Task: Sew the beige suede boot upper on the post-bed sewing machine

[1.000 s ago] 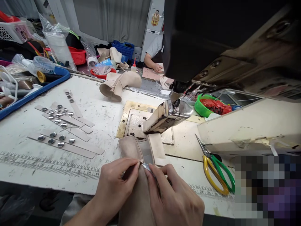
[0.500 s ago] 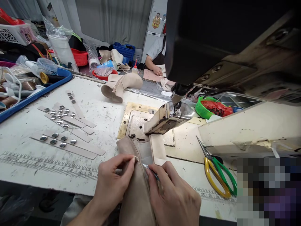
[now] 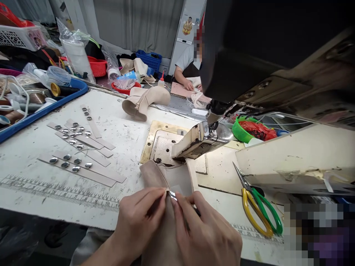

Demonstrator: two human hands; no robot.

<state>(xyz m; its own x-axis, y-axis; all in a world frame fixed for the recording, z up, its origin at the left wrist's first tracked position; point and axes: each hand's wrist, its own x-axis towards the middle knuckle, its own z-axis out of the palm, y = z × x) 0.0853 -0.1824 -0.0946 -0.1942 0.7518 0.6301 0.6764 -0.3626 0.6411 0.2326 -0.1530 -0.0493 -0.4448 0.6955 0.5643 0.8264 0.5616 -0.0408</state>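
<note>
A beige suede boot upper lies at the table's front edge, its top open toward the sewing machine post. My left hand pinches the edge of the upper at its seam. My right hand holds a small metal tool, whose tip touches the same seam beside my left fingertips. Both hands rest on the upper, which hangs over the table edge toward me.
Beige straps with metal studs lie to the left. Yellow-and-green scissors lie to the right. A finished beige boot, a blue tray, a green bowl and baskets stand further back. Another person works behind.
Both hands have stayed pinched at the seam; the boot upper and my hands shifted slightly toward me and the view moved a little.
</note>
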